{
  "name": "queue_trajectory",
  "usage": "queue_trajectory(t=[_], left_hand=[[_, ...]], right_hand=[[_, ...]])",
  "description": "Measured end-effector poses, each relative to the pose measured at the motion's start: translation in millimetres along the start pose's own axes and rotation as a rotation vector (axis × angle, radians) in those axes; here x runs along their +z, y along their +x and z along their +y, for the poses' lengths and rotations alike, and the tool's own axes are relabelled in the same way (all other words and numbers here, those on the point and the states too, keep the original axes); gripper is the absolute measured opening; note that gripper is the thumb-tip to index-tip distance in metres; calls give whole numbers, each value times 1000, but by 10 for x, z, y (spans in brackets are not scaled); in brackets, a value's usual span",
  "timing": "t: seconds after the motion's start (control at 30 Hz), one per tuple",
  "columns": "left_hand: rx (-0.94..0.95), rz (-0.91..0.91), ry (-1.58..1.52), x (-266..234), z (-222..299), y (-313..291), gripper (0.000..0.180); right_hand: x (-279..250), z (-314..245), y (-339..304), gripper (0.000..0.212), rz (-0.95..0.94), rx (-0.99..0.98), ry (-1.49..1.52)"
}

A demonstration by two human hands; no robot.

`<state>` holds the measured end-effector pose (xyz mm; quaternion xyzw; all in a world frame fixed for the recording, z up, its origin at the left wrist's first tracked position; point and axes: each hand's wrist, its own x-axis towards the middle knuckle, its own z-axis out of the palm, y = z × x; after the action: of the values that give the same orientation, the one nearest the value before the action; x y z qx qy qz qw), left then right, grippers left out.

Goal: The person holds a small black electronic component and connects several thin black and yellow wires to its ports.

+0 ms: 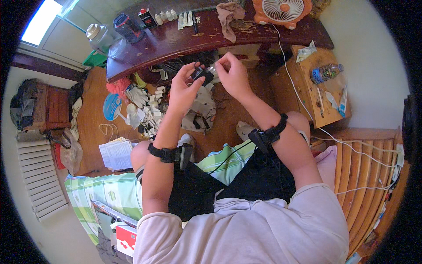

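Note:
My left hand (181, 91) is raised in front of me, its fingers and thumb closed on a small black boxy object (203, 76) whose exact kind I cannot make out. Close beside it, my right hand (234, 77) has thumb and fingertips pinched together. A small pale, shiny piece (212, 69) shows between the black object and the right fingertips; whether the right fingers grip it is unclear. Both hands are held above the floor, just short of the desk edge. Black straps with small boxes circle both forearms.
A dark red desk (176, 48) carries an orange fan (283, 11), a cloth (230, 20), small bottles and a jar (97, 35). Clutter including white gloves (137, 96) covers part of the floor. A wooden cabinet (303, 88) with a plastic bottle (326, 73) stands right; a white cord runs past it.

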<state>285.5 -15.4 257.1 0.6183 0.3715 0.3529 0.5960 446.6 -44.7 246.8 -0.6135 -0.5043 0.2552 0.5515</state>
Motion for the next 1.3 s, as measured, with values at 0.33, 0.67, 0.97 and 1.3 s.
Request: queue_trajectory(t=[0.33, 0.67, 0.97, 1.3], left_hand=[[130, 181, 64, 87, 91, -8, 47], [256, 380, 86, 31, -168, 103, 37], [8, 397, -501, 91, -187, 137, 22], [-134, 302, -827, 10, -182, 191, 19]], right_hand=[[0, 18, -33, 10, -81, -40, -87], [153, 44, -141, 13, -151, 37, 1], [213, -29, -262, 13, -519, 244, 356], [238, 248, -228, 34, -553, 324, 202]])
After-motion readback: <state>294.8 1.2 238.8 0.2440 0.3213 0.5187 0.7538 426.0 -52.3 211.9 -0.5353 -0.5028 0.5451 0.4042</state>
